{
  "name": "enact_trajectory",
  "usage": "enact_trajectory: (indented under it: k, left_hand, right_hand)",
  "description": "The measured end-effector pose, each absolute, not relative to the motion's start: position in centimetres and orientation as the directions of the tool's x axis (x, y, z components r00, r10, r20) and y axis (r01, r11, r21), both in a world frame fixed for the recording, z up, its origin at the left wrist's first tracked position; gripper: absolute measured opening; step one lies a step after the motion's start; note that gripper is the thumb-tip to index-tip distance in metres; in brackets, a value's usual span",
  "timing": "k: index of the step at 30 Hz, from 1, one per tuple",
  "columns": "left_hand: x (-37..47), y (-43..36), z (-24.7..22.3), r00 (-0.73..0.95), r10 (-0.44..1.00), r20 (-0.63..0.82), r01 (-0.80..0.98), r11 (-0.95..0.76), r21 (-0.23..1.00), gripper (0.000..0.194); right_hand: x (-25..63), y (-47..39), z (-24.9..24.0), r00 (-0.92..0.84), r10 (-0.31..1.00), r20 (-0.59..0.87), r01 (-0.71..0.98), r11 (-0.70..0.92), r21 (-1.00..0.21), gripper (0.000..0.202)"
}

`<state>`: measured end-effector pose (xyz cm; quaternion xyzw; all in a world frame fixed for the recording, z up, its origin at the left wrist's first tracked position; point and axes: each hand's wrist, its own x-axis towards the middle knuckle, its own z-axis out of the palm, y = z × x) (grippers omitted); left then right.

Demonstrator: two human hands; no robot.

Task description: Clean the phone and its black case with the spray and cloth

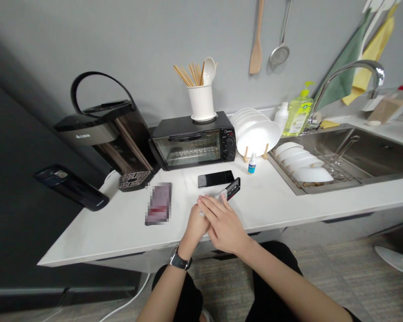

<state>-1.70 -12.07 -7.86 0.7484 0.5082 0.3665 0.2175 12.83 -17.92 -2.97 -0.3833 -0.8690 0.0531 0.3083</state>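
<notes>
In front of me, at the counter's front edge, my left hand (198, 223) is closed around a phone and wears a dark watch. The phone (234, 188) is tilted, its dark end with camera lenses sticking out beyond my fingers. Over it lies my right hand (223, 223), its fingers crossing the left one and pressing a light grey cloth (221, 194), mostly hidden, against the phone. Just behind, a black phone (215, 179) lies flat on the counter. A small spray bottle (251, 164) with a blue label stands to the right of it.
A blurred-out phone-sized item (159, 203) lies to the left. Behind stand a water dispenser (110, 138), a toaster oven (191, 145) and racked plates (258, 134). A dark bottle-shaped object (72, 187) is at far left. The sink (372, 156) with bowls (298, 161) is right.
</notes>
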Motion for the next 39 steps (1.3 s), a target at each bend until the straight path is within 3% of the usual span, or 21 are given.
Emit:
enact_trajectory:
  k: [6, 12, 18, 27, 33, 39]
  left_hand:
    - [-1.4, -12.7, -5.8, 0.297, 0.900, 0.318, 0.596, -0.435, 0.675, 0.018]
    - [-1.0, -13.1, -4.9, 0.254, 0.916, 0.312, 0.605, -0.402, 0.687, 0.029]
    - [-0.7, -13.2, -4.5, 0.240, 0.926, 0.291, 0.573, -0.377, 0.728, 0.035]
    - [-1.4, -12.1, -6.2, 0.212, 0.936, 0.280, 0.706, -0.345, 0.618, 0.018]
    - [-1.2, -12.6, -5.7, 0.254, 0.929, 0.267, 0.679, -0.368, 0.635, 0.026]
    - [-0.8, -13.2, -4.5, 0.252, 0.929, 0.273, 0.627, -0.371, 0.685, 0.035]
  right_hand:
    - [15.2, -14.4, -2.7, -0.394, 0.705, 0.589, 0.751, 0.617, -0.236, 0.033]
    - [16.9, -10.1, -1.9, -0.389, 0.733, 0.558, 0.817, 0.554, -0.157, 0.031]
    - [18.4, -8.5, -1.8, -0.270, 0.771, 0.577, 0.871, 0.451, -0.195, 0.035]
    - [10.5, -13.0, -2.8, -0.408, 0.695, 0.592, 0.781, 0.602, -0.169, 0.030]
    - [12.8, -11.5, -3.1, -0.465, 0.662, 0.588, 0.757, 0.642, -0.124, 0.030]
    - [16.8, -8.3, -3.0, -0.362, 0.719, 0.593, 0.826, 0.542, -0.154, 0.037]
